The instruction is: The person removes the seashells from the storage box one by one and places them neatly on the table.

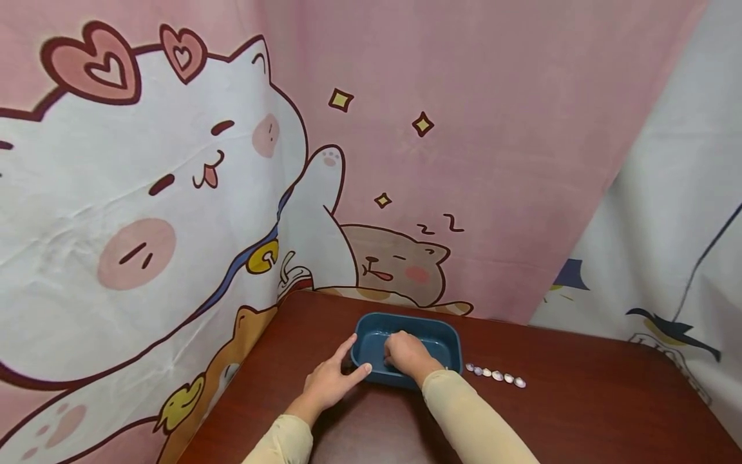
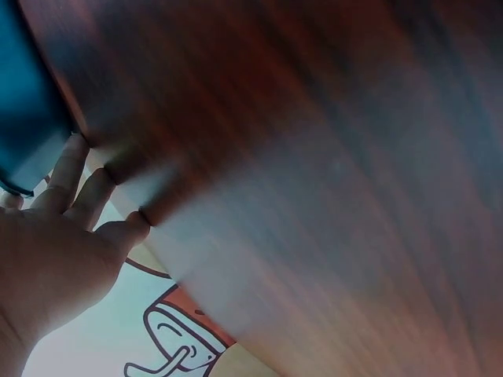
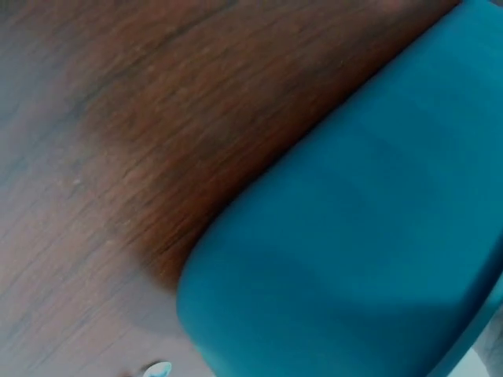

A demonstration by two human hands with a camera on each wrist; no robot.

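Note:
A blue rectangular tray (image 1: 447,331) stands on the brown wooden table (image 1: 580,412). My left hand (image 1: 333,380) rests on the table with straight fingers against the tray's left side, thumb at its front corner. In the left wrist view its fingers (image 2: 75,177) touch the tray's wall (image 2: 27,102). My right hand (image 1: 406,353) reaches down inside the tray with curled fingers; what it holds is hidden. A short row of small pale shells (image 1: 495,374) lies on the table just right of the tray. The right wrist view shows the tray's outer wall (image 3: 361,251) and one shell (image 3: 157,369).
Cartoon cat cloth (image 1: 145,193) hangs close behind and to the left of the table. A white cloth with birds (image 1: 672,258) hangs at the right. The table's left edge (image 1: 232,380) runs just beside my left hand.

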